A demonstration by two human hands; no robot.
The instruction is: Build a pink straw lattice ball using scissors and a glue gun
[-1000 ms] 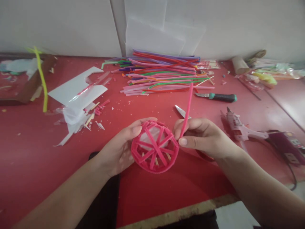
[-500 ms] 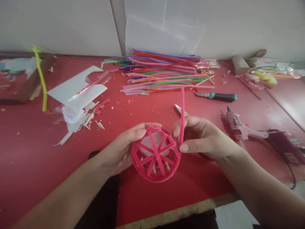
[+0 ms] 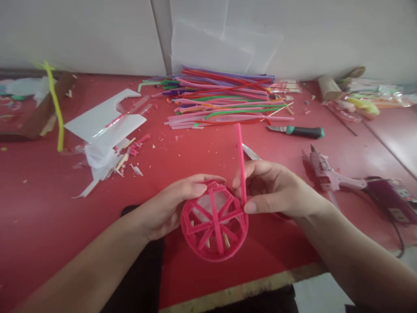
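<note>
My left hand (image 3: 172, 202) grips the upper left rim of a round pink pipe-cleaner frame (image 3: 216, 224), with crossing spokes like a wheel. Pale wooden sticks and a whitish sheet show through the gaps between the spokes. On the other side, my right hand (image 3: 276, 187) pinches a straight pink pipe cleaner (image 3: 241, 167) between thumb and fingers. It stands nearly upright, its lower end at the frame's right edge; whether it is joined there I cannot tell. A metal blade (image 3: 250, 152) pokes out behind my right hand, its other part hidden.
Many coloured pipe cleaners (image 3: 224, 93) lie piled at the back. A utility knife (image 3: 298, 131) and a glue gun (image 3: 329, 171) rest on the right. White card (image 3: 107, 117) with scraps lies left, beside a yellow pipe cleaner (image 3: 57, 108). A dark flat object (image 3: 143, 265) is under my left forearm.
The wheel-like frame has dropped slightly toward me and tilted. The upright pink pipe cleaner has shifted left with my right hand, and my left thumb sits a little lower.
</note>
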